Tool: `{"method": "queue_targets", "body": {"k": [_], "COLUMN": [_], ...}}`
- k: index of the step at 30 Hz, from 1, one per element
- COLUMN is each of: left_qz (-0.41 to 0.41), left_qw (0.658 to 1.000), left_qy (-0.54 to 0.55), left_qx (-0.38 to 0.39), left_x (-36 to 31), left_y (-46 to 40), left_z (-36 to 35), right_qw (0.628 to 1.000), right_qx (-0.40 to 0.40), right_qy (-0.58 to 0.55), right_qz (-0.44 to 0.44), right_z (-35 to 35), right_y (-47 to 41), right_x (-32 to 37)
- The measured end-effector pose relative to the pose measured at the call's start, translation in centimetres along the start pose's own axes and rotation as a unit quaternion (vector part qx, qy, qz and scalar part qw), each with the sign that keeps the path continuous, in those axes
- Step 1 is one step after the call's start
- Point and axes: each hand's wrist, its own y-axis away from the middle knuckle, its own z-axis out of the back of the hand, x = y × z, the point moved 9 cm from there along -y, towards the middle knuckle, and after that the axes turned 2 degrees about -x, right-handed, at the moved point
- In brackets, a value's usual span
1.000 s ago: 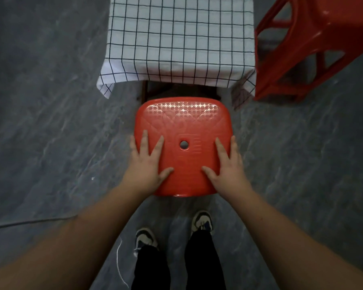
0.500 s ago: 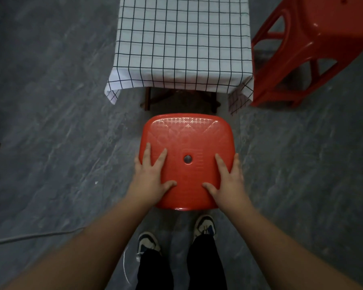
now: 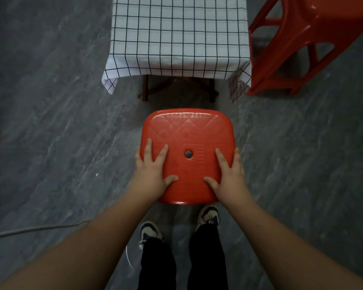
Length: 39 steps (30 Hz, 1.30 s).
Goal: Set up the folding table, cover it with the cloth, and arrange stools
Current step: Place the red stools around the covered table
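Two hands flat on the red stool (image 3: 188,143), which stands on the grey floor (image 3: 50,122) near the cloth-covered table (image 3: 178,36). My left hand (image 3: 150,174) lies spread on the seat's left side, fingers straight, gripping nothing. My right hand (image 3: 228,176) lies spread likewise on the right side. Second red stool (image 3: 291,49) just beside the table's right edge.

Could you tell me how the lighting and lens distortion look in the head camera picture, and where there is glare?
Head view: dim, uneven light, with the floor darkening toward the corners; glare only on the second red stool at the upper right, while the near stool's seat under both hands looks evenly lit; wide-angle bending stretches the forearms at the bottom edge; focus is fairly sharp throughout.
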Motion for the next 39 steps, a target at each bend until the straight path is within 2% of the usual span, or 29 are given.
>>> {"method": "queue_targets", "body": {"k": [30,39], "left_qz": [0.0,0.009], "left_qw": [1.0,1.0], "left_qy": [0.013,-0.005], "left_qx": [-0.026,-0.014], "left_x": [0.8,0.7], "left_y": [-0.4,-0.3], "left_z": [0.8,1.0], "right_qw": [1.0,0.999], "right_qx": [0.002,0.021], "right_qy": [-0.004,0.035], "right_qz": [0.013,0.008], "right_z": [0.0,0.0], "right_y": [-0.7,-0.6], "right_x": [1.1,1.1]}}
